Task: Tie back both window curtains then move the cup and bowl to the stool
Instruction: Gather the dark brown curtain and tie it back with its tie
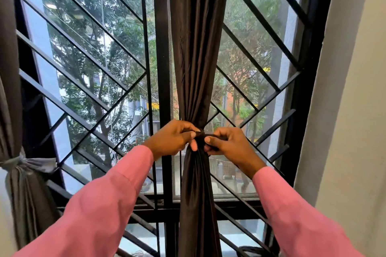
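Observation:
A dark brown curtain (197, 52) hangs gathered in front of the window's middle post. A dark tie band (201, 134) wraps it at waist height. My left hand (173, 139) pinches one end of the band on the curtain's left side. On the right side, my right hand (228, 144) pinches the other end. Both wear pink sleeves. At the far left edge a grey curtain (23, 190) hangs bunched, held by a pale knotted tie (23, 162). No cup, bowl or stool is in view.
Black diagonal window bars (87, 81) cover the glass on both sides, with trees and buildings outside. A pale wall (355, 110) runs down the right. The dark sill frame (229, 204) lies below my hands.

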